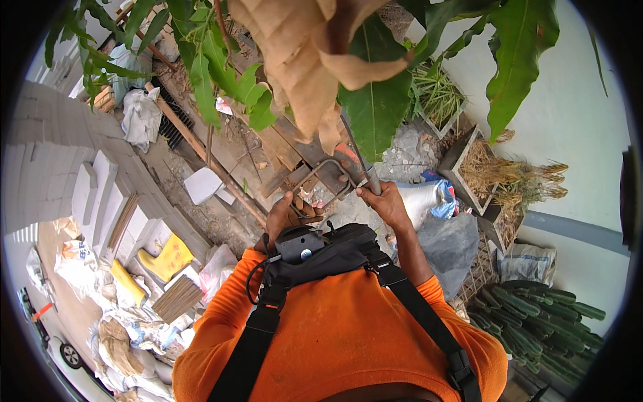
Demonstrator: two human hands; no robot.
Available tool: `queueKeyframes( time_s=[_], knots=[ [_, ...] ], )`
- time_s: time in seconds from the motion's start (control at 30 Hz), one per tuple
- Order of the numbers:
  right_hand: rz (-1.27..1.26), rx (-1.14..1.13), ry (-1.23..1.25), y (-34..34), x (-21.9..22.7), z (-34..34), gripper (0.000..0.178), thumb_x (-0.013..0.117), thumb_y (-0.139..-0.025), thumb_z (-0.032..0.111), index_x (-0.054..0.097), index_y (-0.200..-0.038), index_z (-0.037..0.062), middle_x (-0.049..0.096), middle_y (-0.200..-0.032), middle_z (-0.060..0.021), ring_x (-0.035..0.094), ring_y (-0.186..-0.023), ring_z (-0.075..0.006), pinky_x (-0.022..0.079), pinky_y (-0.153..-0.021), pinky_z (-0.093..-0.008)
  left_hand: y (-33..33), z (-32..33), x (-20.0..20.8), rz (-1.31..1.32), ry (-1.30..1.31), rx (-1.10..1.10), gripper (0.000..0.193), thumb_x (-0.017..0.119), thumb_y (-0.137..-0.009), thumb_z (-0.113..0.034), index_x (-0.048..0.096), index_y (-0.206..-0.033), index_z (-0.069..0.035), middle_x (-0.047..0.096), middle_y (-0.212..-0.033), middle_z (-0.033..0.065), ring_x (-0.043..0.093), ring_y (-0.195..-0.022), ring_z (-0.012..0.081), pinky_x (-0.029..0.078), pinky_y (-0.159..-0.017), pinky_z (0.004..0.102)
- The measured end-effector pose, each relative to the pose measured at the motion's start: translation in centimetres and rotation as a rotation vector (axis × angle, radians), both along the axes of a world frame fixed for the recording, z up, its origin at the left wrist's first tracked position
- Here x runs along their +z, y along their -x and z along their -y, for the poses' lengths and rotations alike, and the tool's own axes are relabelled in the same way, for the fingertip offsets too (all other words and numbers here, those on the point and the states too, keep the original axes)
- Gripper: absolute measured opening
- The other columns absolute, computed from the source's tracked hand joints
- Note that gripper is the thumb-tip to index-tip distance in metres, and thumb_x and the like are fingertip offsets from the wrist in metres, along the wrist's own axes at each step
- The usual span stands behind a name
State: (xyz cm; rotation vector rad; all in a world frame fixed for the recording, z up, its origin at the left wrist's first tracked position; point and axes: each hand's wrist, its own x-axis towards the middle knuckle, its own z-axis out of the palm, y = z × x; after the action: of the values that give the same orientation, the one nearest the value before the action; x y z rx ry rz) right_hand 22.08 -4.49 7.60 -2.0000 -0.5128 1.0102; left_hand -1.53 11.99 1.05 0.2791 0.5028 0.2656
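Left hand (284,216) — fingers clamped on bent metal rod (311,177), near end. Right hand (390,203) — fingers clamped round grey metal tube (372,180), near end.

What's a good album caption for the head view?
Person in orange holding a bent metal rod and a metal pipe, yellow boots at left, cactus at right.

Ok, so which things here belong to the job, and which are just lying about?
In use:
- bent metal rod, in the left hand
- metal pipe, in the right hand

Seemingly just about:
- yellow boots
- white sack
- cactus
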Motion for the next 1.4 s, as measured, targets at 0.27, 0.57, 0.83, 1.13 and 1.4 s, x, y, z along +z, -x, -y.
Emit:
queueKeyframes(
  time_s=[0.27,0.57,0.83,1.13,1.4],
  knots=[
    [0.058,0.044,-0.016,-0.1,0.7,0.8,0.045,0.076,-0.094,0.042,0.07,-0.081,-0.0002,0.055,-0.063,0.0023,0.048,-0.062,-0.0076,0.038,-0.056,-0.0297,-0.8,0.2,0.6,-0.17,-0.093,0.069,0.037,0.056,-0.106,-0.039,0.061,-0.092,-0.005,0.068,-0.077,0.0134,0.074,-0.08,0.037,0.063,-0.077,0.0585],
    [0.003,0.073,-0.128,-6.9,2.1,10.4,0.068,0.053,-0.102,0.066,0.069,-0.089,0.0007,0.043,-0.06,0.0055,0.038,-0.056,-0.0063,0.028,-0.053,-0.0279,-1.3,0.5,1.2,-0.346,-0.33,0.061,0.041,0.048,-0.11,-0.04,0.06,-0.092,-0.005,0.065,-0.072,0.0086,0.074,-0.075,0.0282,0.066,-0.07,0.0496],
    [0.518,0.422,0.068,-17.1,2.0,14.0,0.067,0.067,-0.091,0.066,0.072,-0.081,0.0005,0.051,-0.059,-0.0036,0.049,-0.057,-0.017,0.038,-0.054,-0.0369,-1.4,0.6,1.5,-0.392,-0.443,0.081,0.042,0.047,-0.111,-0.039,0.061,-0.095,-0.004,0.067,-0.074,0.0083,0.075,-0.075,0.0259,0.067,-0.067,0.0454],
    [0.73,0.712,0.147,-22.5,4.3,8.2,0.07,0.07,-0.081,0.075,0.079,-0.091,0.0056,0.065,-0.064,-0.0146,0.067,-0.067,-0.0323,0.052,-0.067,-0.045,-1.6,1.1,1.8,-0.46,-0.472,0.119,0.039,0.048,-0.11,-0.039,0.063,-0.102,-0.004,0.065,-0.076,0.004,0.072,-0.071,0.0218,0.066,-0.066,0.0444],
    [0.801,0.762,0.187,-23.4,5.1,6.9,0.069,0.071,-0.081,0.073,0.08,-0.097,0.0062,0.066,-0.065,-0.0139,0.069,-0.072,-0.0352,0.054,-0.072,-0.0464,-1.6,1.4,1.9,-0.453,-0.486,0.124,0.038,0.048,-0.11,-0.04,0.063,-0.103,-0.006,0.063,-0.076,0.001,0.071,-0.073,0.02,0.063,-0.067,0.0431]
  ],
)
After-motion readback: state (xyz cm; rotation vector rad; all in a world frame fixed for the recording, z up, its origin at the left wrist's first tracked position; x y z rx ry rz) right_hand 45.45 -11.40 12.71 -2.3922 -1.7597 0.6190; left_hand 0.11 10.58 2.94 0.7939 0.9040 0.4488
